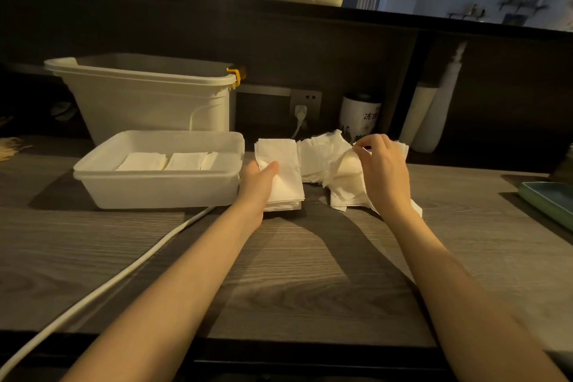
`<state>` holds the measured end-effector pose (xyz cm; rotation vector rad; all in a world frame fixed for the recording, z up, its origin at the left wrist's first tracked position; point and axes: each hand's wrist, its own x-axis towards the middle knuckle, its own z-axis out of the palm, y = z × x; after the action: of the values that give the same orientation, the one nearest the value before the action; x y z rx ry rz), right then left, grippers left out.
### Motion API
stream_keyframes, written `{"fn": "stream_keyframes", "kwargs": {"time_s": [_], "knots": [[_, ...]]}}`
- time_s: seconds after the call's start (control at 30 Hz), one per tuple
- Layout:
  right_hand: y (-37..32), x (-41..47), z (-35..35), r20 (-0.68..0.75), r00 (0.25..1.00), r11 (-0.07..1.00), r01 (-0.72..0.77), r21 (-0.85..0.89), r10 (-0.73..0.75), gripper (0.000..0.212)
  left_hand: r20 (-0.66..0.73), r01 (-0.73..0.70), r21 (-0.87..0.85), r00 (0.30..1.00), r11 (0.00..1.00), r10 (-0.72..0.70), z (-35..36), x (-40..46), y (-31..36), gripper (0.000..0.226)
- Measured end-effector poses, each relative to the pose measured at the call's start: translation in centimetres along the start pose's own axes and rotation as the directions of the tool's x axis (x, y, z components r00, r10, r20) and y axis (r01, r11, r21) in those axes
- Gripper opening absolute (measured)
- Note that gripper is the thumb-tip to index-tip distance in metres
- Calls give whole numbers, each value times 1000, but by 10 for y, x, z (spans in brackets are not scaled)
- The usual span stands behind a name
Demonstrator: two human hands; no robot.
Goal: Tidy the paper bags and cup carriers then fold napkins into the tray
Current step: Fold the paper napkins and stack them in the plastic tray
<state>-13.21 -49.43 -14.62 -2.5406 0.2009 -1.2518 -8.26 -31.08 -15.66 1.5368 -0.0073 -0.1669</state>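
Now folded napkin stack (280, 175) is gripped by left hand (259, 178), long axis pointing away; tray (155, 186) lies just left; loose napkin (344, 170) is pinched by right hand (383, 174)

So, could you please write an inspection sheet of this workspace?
Surface: grey wood-grain counter.
Job's things: white plastic tray holding folded napkins; neat white napkin stack; loose white napkin pile.
Clutter: large cream plastic bin; white printed canister; green tray.
Hands: left hand grips the stack; right hand pinches a loose napkin.
Cables: white cable across the counter; white plug in a wall socket.
Surroundings: dark shelf wall.
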Motion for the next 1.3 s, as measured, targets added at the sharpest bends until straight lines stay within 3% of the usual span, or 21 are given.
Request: {"fn": "stream_keyframes", "kwargs": {"time_s": [0.1, 0.17, 0.27, 0.47, 0.57, 0.63, 0.73, 0.83, 0.9, 1.0, 1.1, 1.17, 1.2, 1.3], "knots": [[-8, 1, -6, 73, 982, 925, -188, 331, 173, 17, -17, -27, 3, 999, 1000, 27, -1, 1, -1, 35], [-9, 1, -8, 101, 974, 866, -225, 447, 201, 11, -24, -47, 19, 999, 999, 48, -1, 1, -2, 35], [-9, 1, -6, 258, 943, 757, -326, 567, 212, 7, -20, -46, 32, 999, 998, 46, 0, 1, -2, 37], [-23, -4, -15, 548, 834, 710, -349, 612, -63, 10, 131, 126, 5, 983, 992, -126, 2, -3, 0, 40], [-27, -5, -16, 601, 792, 880, -205, 428, -108, 9, 219, 136, 54, 965, 989, -145, 4, -3, -1, 42], [-28, -6, -14, 601, 796, 953, -120, 278, -75, 16, 255, 117, 117, 956, 986, -143, 5, -4, -3, 44], [-30, -7, -12, 586, 810, 981, -116, 158, 1, 25, 289, 89, 157, 948, 984, -132, 6, -8, -3, 46], [-31, -6, -9, 560, 829, 989, -85, 119, 4, 38, 334, 40, 222, 936, 974, -114, 7, -12, -2, 55], [-33, -6, -8, 515, 857, 991, -63, 116, -6, 42, 401, -37, 257, 913, 966, -72, 7, -15, -1, 49], [-33, -5, -6, 414, 909, 962, -160, 220, 56, 38, 448, -91, 253, 893, 963, -34, 7, -17, -1, 48], [-32, -4, -7, 391, 902, 801, -368, 472, 184, 32, 356, -100, 201, 934, 974, 23, 6, -16, 0, 53], [-28, -4, -6, 397, 881, 710, -452, 540, 258, 35, 300, -70, 138, 954, 988, 26, 4, -15, 1, 47], [-26, -4, -6, 371, 886, 705, -451, 547, 278, 35, 287, -38, 93, 958, 995, 10, 3, -15, 2, 43], [-22, -3, -6, 148, 962, 840, -274, 468, 232, 21, 259, 31, -1, 965, 1000, -30, 2, -15, 3, 33]]}}
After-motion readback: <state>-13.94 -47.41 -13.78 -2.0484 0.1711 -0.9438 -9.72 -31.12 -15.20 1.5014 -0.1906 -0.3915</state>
